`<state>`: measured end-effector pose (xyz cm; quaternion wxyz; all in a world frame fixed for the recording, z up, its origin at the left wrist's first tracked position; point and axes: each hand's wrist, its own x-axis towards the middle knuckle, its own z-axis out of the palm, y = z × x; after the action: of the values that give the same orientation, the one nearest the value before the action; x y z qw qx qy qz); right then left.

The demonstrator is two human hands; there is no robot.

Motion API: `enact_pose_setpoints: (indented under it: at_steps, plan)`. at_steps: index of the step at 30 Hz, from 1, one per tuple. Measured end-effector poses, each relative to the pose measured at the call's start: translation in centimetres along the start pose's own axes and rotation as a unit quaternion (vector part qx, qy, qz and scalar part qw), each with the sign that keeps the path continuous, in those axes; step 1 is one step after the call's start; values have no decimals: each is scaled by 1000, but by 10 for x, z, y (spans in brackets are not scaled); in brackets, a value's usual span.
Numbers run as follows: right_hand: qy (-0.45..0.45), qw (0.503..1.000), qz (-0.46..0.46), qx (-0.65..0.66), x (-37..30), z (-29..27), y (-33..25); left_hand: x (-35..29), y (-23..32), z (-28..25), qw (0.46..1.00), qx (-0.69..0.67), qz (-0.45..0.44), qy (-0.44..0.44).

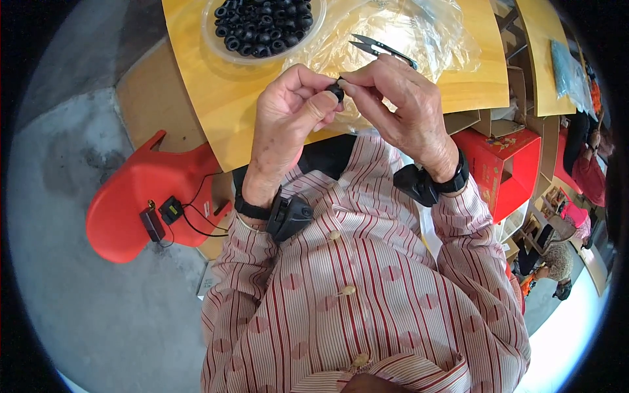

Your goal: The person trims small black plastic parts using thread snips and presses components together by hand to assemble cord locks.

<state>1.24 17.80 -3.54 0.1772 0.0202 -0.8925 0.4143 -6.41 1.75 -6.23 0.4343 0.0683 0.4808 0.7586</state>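
Between my two hands, above the table's near edge, is a small black rounded part [336, 91] that looks like rubber. My left hand [288, 118] grips it between thumb and fingers. With thumb and forefinger, my right hand [406, 108] pinches at its upper edge; whether a thin bit of it is held there is too small to tell. Beyond my left hand, a clear round tub [208, 39] holds many similar black parts [265, 26]. Black thread snips [383, 49] lie just past my right hand on a crumpled clear plastic bag [452, 39].
The yellow wooden table [196, 85] spans the top. A red plastic chair [144, 196] at left carries a small dark device [171, 209] with cables. To the right stand a red box [501, 164] and cardboard boxes [517, 85]. Other people [557, 262] sit at far right.
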Motion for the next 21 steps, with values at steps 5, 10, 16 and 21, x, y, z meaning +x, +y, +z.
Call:
enact_pose_setpoints:
  at_steps: [5,10,16,21]
  plan:
    - [11,998,-46,-33,2,-1,0,0,-4,1,999,-44,-2,6]
    - [6,998,-50,-41,0,2,0,-1,-7,2,995,-94,-17,5]
    - [29,999,24,-31,-7,7,-3,-1,-10,6,997,-66,-2,28]
    - [2,1000,17,-9,-10,5,1,-4,-10,9,998,-14,4,68]
